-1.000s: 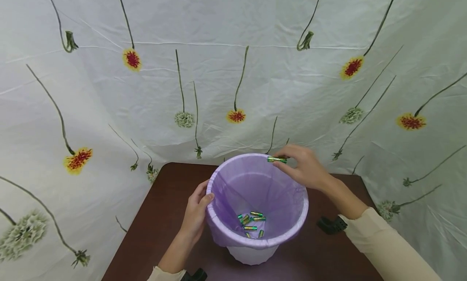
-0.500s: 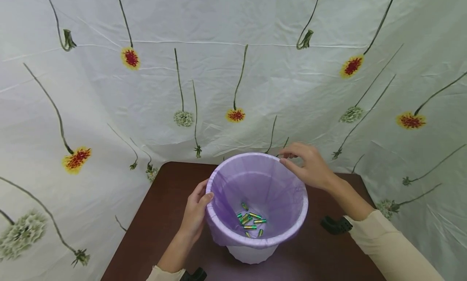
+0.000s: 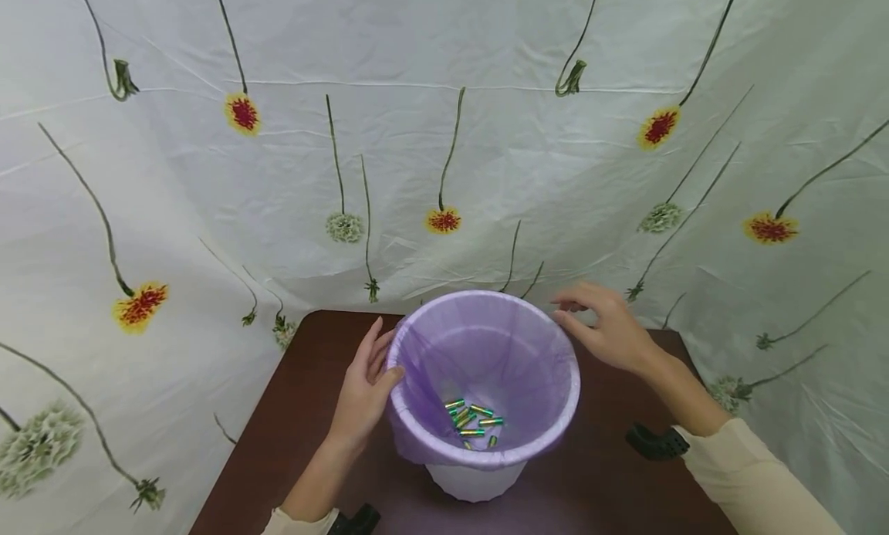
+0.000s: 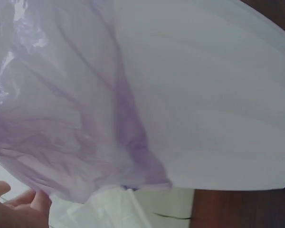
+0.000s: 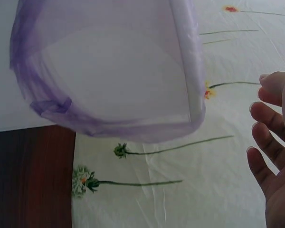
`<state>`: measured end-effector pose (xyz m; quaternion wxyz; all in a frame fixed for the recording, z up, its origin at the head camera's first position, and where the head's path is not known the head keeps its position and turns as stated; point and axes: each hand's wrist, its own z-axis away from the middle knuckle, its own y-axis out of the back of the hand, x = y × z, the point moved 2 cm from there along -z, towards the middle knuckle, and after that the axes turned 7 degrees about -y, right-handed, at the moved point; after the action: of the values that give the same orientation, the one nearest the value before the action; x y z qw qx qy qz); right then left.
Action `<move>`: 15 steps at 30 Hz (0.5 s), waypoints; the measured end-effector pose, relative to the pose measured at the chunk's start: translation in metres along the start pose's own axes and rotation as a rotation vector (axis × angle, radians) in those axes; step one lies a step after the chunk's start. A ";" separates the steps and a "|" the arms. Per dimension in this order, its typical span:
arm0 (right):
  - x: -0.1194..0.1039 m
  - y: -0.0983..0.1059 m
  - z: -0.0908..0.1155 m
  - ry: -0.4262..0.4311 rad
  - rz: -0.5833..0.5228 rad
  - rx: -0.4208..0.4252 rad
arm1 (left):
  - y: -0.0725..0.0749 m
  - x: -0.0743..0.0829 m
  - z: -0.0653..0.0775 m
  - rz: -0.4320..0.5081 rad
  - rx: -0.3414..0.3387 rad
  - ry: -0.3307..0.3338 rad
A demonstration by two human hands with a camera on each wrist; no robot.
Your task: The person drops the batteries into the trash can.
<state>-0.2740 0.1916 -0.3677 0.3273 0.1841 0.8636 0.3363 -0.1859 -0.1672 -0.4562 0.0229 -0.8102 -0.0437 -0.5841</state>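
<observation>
A white bin (image 3: 475,482) stands upright on the table, lined with a thin purple bag (image 3: 510,365) folded over its rim. Several green and gold batteries (image 3: 472,432) lie on the liner at the bottom. My left hand (image 3: 357,404) is at the bin's left side, fingers extended and thumb right at the rim. Beyond the rim on the right, my right hand (image 3: 611,330) holds nothing, its fingers loosely bent. In the right wrist view, those fingers (image 5: 268,137) appear spread apart, beside the purple liner.
The dark brown table (image 3: 278,435) extends around the bin. A pale sheet (image 3: 278,180) printed with flowers hangs behind and at both sides. Dark straps (image 3: 656,442) sit at the wrists by the cream sleeves.
My right hand has let a battery go into the bin and moved right, away from the rim. The left hand's fingers have straightened off the rim.
</observation>
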 end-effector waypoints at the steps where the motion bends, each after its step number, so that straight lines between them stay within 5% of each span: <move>1: 0.002 0.002 0.003 -0.012 0.006 0.003 | 0.001 0.003 0.000 -0.026 -0.002 -0.019; 6: 0.010 0.010 0.016 -0.065 0.038 0.016 | 0.009 0.019 0.000 -0.212 0.027 -0.159; 11: 0.018 0.020 0.029 -0.154 0.042 0.003 | 0.028 0.030 -0.005 -0.461 0.139 -0.318; 15: 0.028 0.027 0.040 -0.186 0.169 -0.004 | 0.051 0.033 -0.020 -0.730 0.142 -0.337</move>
<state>-0.2640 0.2441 -0.3830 0.3770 0.2860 0.8103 0.3457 -0.1892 -0.2178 -0.4181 -0.1374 -0.8223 -0.3719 -0.4082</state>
